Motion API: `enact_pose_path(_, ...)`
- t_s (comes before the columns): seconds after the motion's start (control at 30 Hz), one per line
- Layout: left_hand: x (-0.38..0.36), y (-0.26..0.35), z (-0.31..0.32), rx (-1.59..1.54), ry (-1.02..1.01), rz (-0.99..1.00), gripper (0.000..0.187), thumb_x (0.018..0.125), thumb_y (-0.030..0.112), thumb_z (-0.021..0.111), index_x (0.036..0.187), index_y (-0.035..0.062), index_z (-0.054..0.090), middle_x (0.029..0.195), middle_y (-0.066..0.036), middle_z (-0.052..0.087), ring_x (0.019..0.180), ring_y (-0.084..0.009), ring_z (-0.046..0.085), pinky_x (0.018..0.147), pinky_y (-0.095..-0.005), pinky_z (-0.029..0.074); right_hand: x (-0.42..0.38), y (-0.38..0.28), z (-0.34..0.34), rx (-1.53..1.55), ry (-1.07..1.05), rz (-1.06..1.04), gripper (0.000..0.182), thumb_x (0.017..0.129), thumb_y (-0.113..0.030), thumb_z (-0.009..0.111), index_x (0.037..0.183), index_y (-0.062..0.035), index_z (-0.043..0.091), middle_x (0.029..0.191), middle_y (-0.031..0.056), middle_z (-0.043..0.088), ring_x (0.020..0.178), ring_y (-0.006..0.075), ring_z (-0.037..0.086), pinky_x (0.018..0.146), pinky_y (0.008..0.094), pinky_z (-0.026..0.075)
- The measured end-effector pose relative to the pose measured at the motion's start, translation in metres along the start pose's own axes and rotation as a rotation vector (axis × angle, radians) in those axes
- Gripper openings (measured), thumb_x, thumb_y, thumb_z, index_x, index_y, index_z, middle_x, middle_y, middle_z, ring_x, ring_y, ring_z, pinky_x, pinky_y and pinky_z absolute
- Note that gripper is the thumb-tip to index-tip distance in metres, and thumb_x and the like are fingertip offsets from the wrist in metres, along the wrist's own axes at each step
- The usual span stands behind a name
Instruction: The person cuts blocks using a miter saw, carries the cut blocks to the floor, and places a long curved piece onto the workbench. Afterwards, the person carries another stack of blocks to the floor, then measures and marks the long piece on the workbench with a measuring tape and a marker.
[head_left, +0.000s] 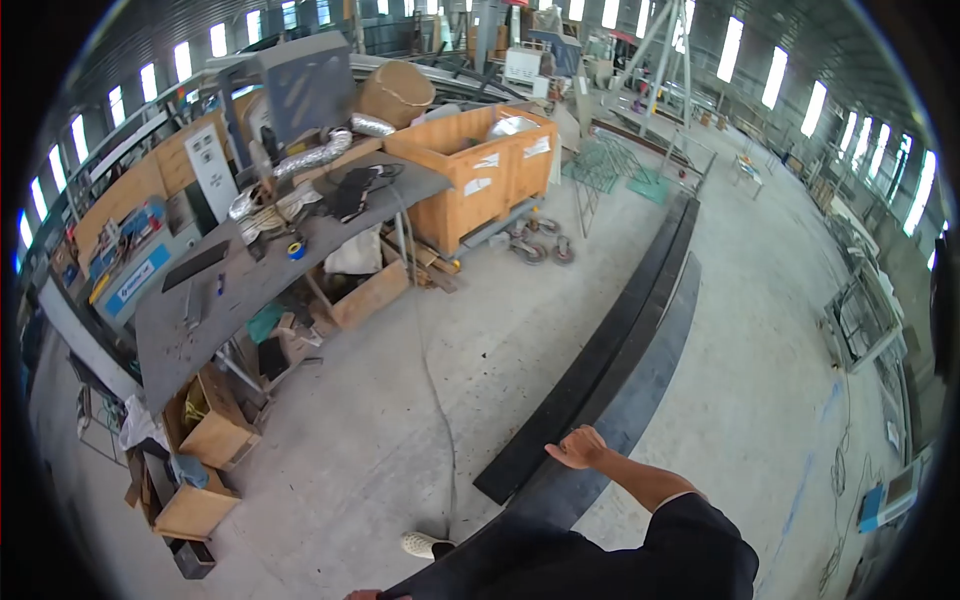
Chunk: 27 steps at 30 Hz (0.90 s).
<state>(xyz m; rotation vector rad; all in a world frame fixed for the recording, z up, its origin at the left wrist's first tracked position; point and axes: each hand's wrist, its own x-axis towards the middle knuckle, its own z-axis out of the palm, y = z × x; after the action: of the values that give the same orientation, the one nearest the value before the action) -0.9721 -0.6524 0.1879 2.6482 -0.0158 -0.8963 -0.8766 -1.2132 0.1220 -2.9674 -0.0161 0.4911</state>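
Long dark beams [600,375] run from the lower middle toward the upper right, over the concrete floor. A wider dark strip [655,365] lies along their right side. My right hand [578,447] is over the near part of the beams, its thumb side toward the left edge and its fingers bent; whether it grips the edge cannot be made out. Only a small part of my left hand [362,595] shows at the bottom edge of the view, beside the near end of the dark piece; its fingers are cut off.
A workbench [290,265] with tools and foil ducting stands at the left, cardboard boxes [212,425] below it. Behind are a wooden crate [500,180] and castors [540,240]. A cable [432,385] crosses the floor. Metal frames [865,320] stand at the right.
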Motion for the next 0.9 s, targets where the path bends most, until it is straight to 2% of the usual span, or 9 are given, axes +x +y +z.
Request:
enact_pose_path(0.07,0.023,-0.04,-0.013,-0.047,0.084,0.084,0.061,0.071,0.065,0.073,0.082,0.0053,0.074,0.076,-0.018,0.07,0.072,-0.0389,0.067,0.065,-0.048,0.05,0.02,-0.04,-0.013,-0.034,-0.002,0.053,0.075,0.098,-0.06,0.033,0.065,-0.0055,0.073,0.062,0.0165,0.065,0.068,0.0369,0.066,0.074,0.0454,0.052)
enact_pose_path(0.13,0.061,-0.091,-0.027,0.078,-0.155,-0.121,0.074,0.063,0.082,0.064,0.072,0.0093,0.074,0.07,-0.012,0.07,0.074,-0.0318,0.069,0.07,-0.0435,0.052,0.042,-0.084,-0.035,-0.087,0.032,0.001,0.075,0.098,-0.059,0.032,0.067,-0.0053,0.074,0.062,0.0165,0.064,0.067,0.0358,0.065,0.073,0.045,0.052)
enact_pose_path(0.3,0.069,-0.164,-0.086,0.078,0.062,-0.094,0.071,0.059,0.078,0.07,0.066,0.0073,0.072,0.063,-0.014,0.066,0.07,-0.0335,0.067,0.068,-0.0441,0.051,0.09,-0.174,-0.096,-0.153,0.27,-0.064,0.063,0.092,-0.053,0.05,0.056,-0.0043,0.066,0.057,0.0178,0.061,0.057,0.0383,0.061,0.066,0.0466,0.05)
enact_pose_path(0.37,0.072,-0.179,-0.105,0.004,0.363,0.063,0.077,0.058,0.083,0.068,0.061,0.0062,0.069,0.055,-0.014,0.062,0.059,-0.0345,0.065,0.058,-0.0431,0.05,0.104,-0.201,-0.131,-0.159,0.376,-0.117,0.061,0.09,-0.051,0.055,0.052,-0.004,0.063,0.053,0.0172,0.058,0.053,0.0375,0.059,0.064,0.0459,0.05)
enact_pose_path(0.43,0.081,-0.183,-0.12,-0.008,0.402,0.071,0.076,0.058,0.082,0.069,0.061,0.0062,0.068,0.055,-0.014,0.061,0.059,-0.0353,0.065,0.056,-0.0434,0.049,0.125,-0.215,-0.157,-0.163,0.593,-0.219,0.059,0.089,-0.049,0.059,0.05,-0.0041,0.061,0.051,0.0164,0.056,0.052,0.0361,0.057,0.065,0.0446,0.049)
enact_pose_path(0.57,0.106,-0.187,-0.153,-0.032,0.546,0.14,0.073,0.061,0.077,0.072,0.061,0.0045,0.067,0.054,-0.016,0.059,0.059,-0.0395,0.062,0.056,-0.0452,0.047,0.164,-0.248,-0.223,-0.215,0.551,-0.189,0.056,0.088,-0.047,0.059,0.053,-0.0047,0.062,0.055,0.0157,0.058,0.056,0.0352,0.057,0.07,0.0434,0.047)
enact_pose_path(0.67,0.101,-0.177,-0.205,-0.04,0.503,0.091,0.074,0.06,0.075,0.074,0.064,0.0015,0.064,0.059,-0.016,0.06,0.064,-0.0405,0.062,0.06,-0.0473,0.047,0.205,-0.275,-0.274,-0.21,0.767,-0.366,0.049,0.086,-0.042,0.063,0.051,-0.0068,0.055,0.056,0.0127,0.055,0.059,0.0339,0.056,0.07,0.0431,0.044)
enact_pose_path(0.77,0.101,-0.176,-0.27,-0.045,0.742,0.169,0.051,0.074,0.055,0.078,0.07,0.0071,0.062,0.062,-0.017,0.061,0.058,-0.0423,0.058,0.052,-0.0474,0.045,0.262,-0.304,-0.331,-0.141,0.98,-0.554,0.047,0.082,-0.038,0.067,0.05,-0.0082,0.048,0.054,0.0102,0.05,0.055,0.0323,0.052,0.062,0.0423,0.041)
enact_pose_path(0.9,0.123,-0.168,-0.374,0.13,1.048,0.171,0.063,0.076,0.072,0.067,0.066,0.0094,0.059,0.06,-0.013,0.056,0.053,-0.0364,0.053,0.051,-0.0454,0.044,0.339,-0.34,-0.421,-0.001,1.157,-0.714,0.043,0.081,-0.032,0.065,0.053,-0.0076,0.044,0.054,0.0095,0.045,0.054,0.0318,0.048,0.057,0.0412,0.037)
